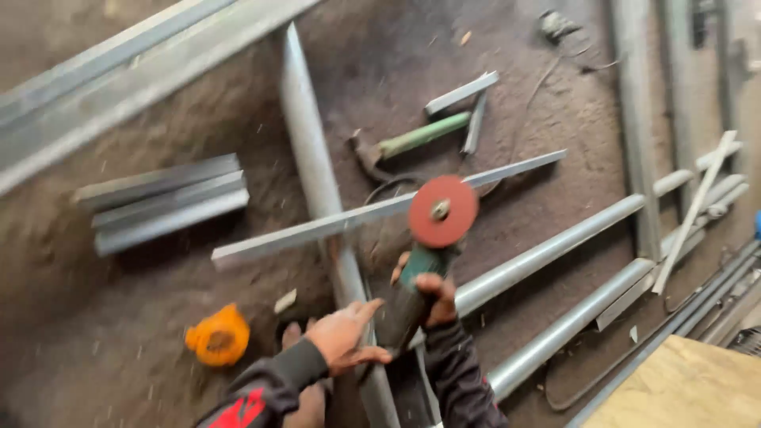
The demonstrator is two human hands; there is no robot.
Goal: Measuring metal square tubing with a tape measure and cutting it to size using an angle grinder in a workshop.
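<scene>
We record the right hand [432, 297] with fingers clamped on the green body of an angle grinder [424, 257], its red disc just above a flat steel bar [317, 228] lying across a round pipe [313, 166]. The left hand [342, 337] rests open beside the grinder, fingers apart. Bare dirt floor [119, 349] lies open to the left, bounded by stacked angle sections [162, 202]; an orange round object [218, 337] sits near the left sleeve. Parallel pipes [555, 246] crowd the right

Dirt floor [158, 317] bearing round steel pipes [313, 158], a flat steel bar [349, 218], stacked angle-iron offcuts [166, 202], a green-handled hammer [412, 141], and an orange object [218, 337].
</scene>
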